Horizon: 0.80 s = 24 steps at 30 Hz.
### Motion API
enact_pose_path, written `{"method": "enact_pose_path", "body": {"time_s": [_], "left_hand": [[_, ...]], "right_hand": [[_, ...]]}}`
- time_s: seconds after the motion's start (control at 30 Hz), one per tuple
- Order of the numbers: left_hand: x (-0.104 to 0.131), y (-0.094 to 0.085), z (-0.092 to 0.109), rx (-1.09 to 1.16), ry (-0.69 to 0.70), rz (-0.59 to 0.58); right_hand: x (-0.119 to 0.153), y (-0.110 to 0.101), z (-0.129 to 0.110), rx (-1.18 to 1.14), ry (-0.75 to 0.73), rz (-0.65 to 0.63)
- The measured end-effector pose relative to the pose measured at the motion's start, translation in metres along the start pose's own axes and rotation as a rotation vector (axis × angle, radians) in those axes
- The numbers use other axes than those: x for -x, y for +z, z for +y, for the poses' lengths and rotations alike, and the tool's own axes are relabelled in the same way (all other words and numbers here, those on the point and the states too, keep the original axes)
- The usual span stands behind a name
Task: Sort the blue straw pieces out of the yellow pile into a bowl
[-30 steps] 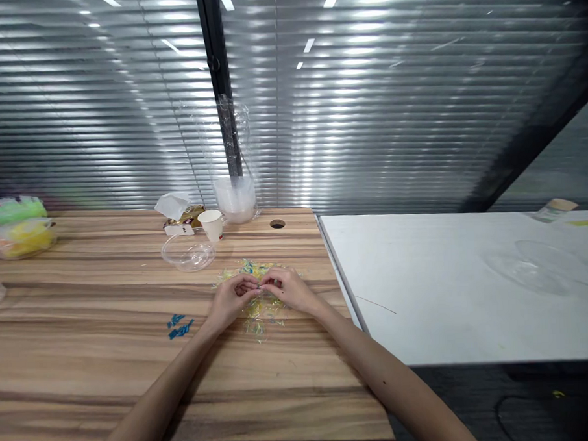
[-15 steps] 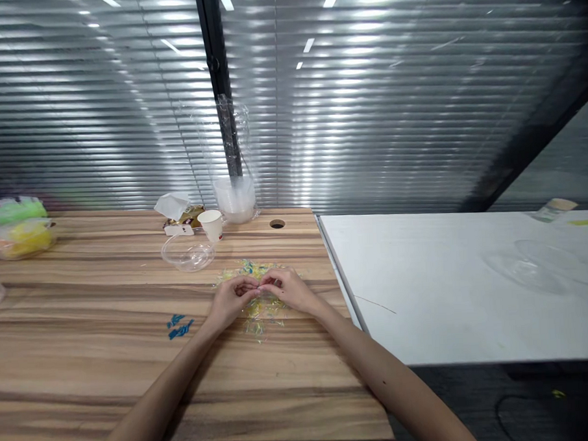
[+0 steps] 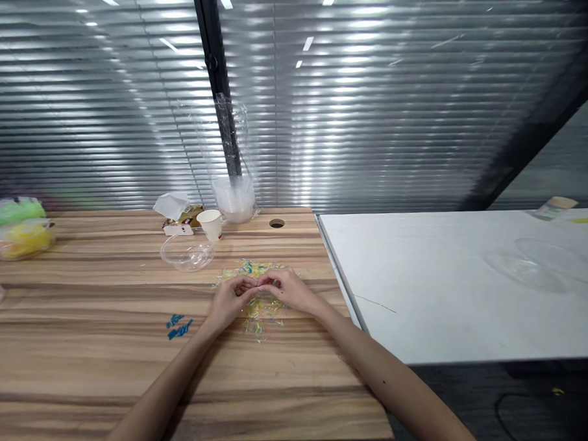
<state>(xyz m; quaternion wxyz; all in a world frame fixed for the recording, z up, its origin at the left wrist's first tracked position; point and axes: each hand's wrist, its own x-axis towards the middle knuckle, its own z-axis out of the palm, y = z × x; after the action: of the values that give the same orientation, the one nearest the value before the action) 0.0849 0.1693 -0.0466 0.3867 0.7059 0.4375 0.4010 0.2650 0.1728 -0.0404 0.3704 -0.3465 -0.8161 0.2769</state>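
Hands, two: left (image 3: 232, 300), right (image 3: 288, 291), fingertips pinched together, held item unclear; shreds (image 3: 259, 306) beneath, uncountable.

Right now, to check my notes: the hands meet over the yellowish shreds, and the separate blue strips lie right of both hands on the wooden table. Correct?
Wrong side: the head view shows the blue strips beyond the left hand, left of both.

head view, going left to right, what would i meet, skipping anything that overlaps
Yellow bag, blue strips, left hand, right hand, thin strand, clear dishes.
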Motion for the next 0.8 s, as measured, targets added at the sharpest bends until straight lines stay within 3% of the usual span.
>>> {"method": "enact_pose_path", "body": {"time_s": [0.8], "left_hand": [[-0.0008,-0.0004,-0.0037,0.016,-0.028,0.002]], "right_hand": [[-0.0001,0.0022,0.0043,0.017,-0.025,0.010]]}}
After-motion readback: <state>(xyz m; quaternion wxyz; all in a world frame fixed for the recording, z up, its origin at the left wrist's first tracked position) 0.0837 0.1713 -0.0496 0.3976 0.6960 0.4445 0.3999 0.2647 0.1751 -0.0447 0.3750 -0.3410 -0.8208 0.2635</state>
